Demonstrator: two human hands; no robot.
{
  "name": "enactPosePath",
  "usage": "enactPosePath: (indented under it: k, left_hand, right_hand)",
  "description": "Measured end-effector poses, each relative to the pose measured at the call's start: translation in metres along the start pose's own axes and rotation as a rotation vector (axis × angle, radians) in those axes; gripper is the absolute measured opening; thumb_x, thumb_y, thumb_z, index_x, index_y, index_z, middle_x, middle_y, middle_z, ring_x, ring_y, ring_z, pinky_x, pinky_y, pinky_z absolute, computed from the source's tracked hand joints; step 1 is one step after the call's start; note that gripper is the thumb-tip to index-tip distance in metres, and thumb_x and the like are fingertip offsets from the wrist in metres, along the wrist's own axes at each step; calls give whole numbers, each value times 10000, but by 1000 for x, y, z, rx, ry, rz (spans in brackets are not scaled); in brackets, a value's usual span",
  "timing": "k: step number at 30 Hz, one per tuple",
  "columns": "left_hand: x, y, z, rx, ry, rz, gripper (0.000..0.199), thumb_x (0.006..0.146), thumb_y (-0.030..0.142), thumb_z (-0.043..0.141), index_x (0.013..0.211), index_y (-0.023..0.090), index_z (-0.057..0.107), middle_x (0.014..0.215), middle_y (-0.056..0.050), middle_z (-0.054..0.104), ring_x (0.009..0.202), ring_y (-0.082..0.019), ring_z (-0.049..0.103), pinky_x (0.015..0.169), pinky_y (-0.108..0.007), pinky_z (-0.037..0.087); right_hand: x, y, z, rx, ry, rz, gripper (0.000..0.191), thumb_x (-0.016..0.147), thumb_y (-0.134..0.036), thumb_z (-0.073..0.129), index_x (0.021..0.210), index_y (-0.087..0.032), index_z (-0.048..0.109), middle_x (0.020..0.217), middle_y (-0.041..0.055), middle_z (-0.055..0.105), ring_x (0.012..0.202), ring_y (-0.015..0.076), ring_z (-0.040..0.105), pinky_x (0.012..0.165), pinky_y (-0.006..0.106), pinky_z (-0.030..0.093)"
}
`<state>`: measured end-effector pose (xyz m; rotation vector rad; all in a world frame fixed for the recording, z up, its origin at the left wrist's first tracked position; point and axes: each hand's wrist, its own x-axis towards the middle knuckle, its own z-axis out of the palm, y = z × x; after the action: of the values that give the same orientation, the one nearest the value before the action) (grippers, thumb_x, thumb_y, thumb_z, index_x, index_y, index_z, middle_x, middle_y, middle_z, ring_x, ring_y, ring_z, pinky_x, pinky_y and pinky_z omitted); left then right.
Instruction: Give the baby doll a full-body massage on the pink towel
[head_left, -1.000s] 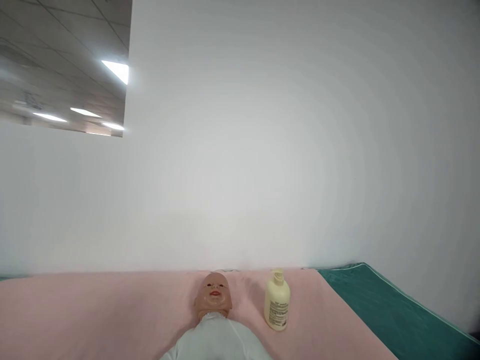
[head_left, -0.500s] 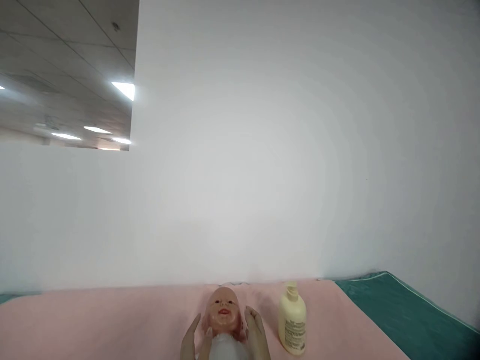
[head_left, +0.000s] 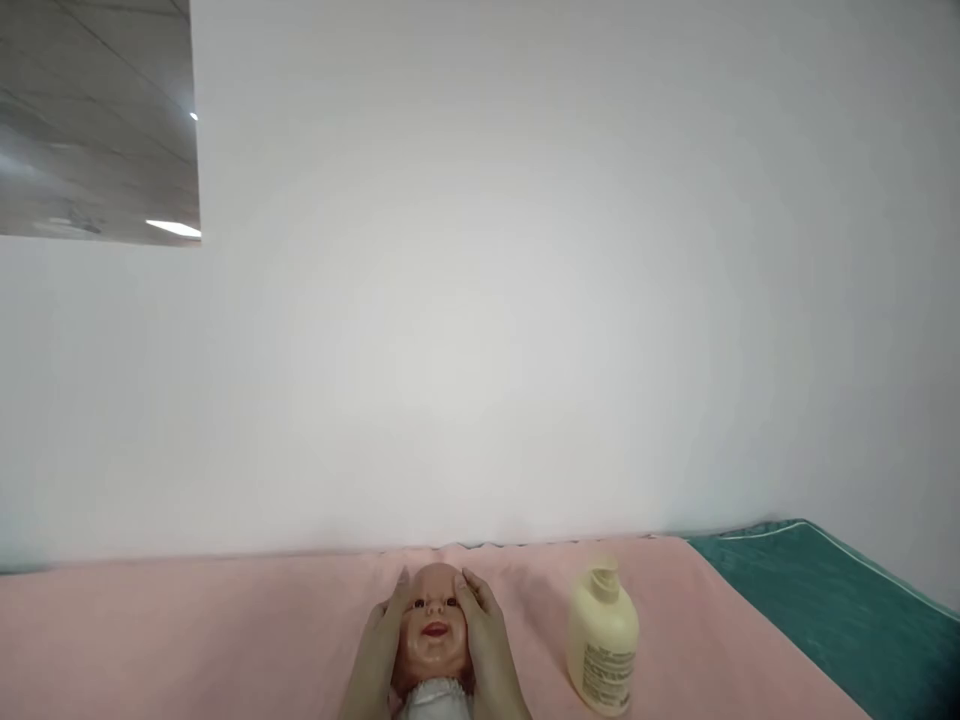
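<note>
A baby doll (head_left: 435, 650) in a white garment lies face up, its head toward the wall. My left hand (head_left: 381, 640) lies along one side of the head, thumb up by the temple. On the other side my right hand (head_left: 484, 635) wraps the head, its thumb resting at the brow near the eye. Together both hands clasp the head between them; the fingertips behind it are hidden. A pale yellow pump bottle (head_left: 602, 640) with a printed label stands upright to the right of my right hand, apart from it.
A pink cloth (head_left: 225, 640) covers most of the surface under the doll and bottle. Green covering (head_left: 832, 610) shows at the right, with a lighter piped edge. Behind stands a plain white wall (head_left: 480, 300); at upper left a ceiling with lights (head_left: 97, 130) shows past it.
Both hands have moved up and inward from beside the doll's cheeks, and now clasp its head. The view has shifted a little downward and to the left across the scene.
</note>
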<state>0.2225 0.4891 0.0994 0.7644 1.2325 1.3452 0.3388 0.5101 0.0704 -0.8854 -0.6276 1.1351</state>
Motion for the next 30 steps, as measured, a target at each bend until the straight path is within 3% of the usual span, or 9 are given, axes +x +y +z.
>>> enactPosePath:
  k: [4,8,11,16,20,25,30]
  left_hand:
    - [10,-7,7,-43,-10,-9,365,755,344,707,1015,154,535,928,-120,689,874,-265,700,748,-343,573]
    - [18,-10,7,-35,-87,-26,457,743,236,728,1133,163,503,1088,-149,663,903,-259,699,770,-370,571]
    - [18,-11,3,-55,-121,-18,462,770,263,715,1178,180,517,1127,-148,656,933,-255,693,791,-367,571]
    - [19,-16,2,-109,-78,-22,477,751,366,743,1155,174,579,1063,-136,685,903,-235,697,843,-369,559]
    - [22,-22,4,-215,-69,1,376,779,337,719,1108,187,616,1139,-122,668,961,-210,680,924,-360,521]
    - [19,-27,7,-302,-104,34,320,833,406,633,1082,206,621,1149,-92,669,994,-213,669,918,-365,524]
    - [11,-27,8,-309,-67,72,342,789,452,663,1003,187,636,1041,-88,696,978,-231,669,899,-362,533]
  right_hand:
    - [0,7,-2,58,18,69,642,481,-469,876,1017,-192,656,975,90,708,957,319,674,753,359,575]
    - [-2,9,-5,59,34,99,692,425,-388,904,1035,-187,646,969,92,705,913,319,684,734,363,579]
    - [-7,6,-5,64,36,117,696,444,-375,901,1060,-183,640,980,93,703,893,312,689,736,364,581]
    - [-15,1,-3,51,38,99,636,563,-420,864,1101,-177,628,1039,111,697,957,308,676,790,368,574]
    - [-14,0,-4,30,32,92,560,626,-432,820,1094,-180,643,1115,116,684,1039,317,644,841,383,558]
    - [-7,4,-9,76,65,102,511,593,-361,780,1060,-177,684,1170,99,672,1106,320,606,898,378,527]
    - [-6,6,-10,90,45,82,469,610,-347,758,1046,-187,696,1182,84,668,1134,310,590,921,373,511]
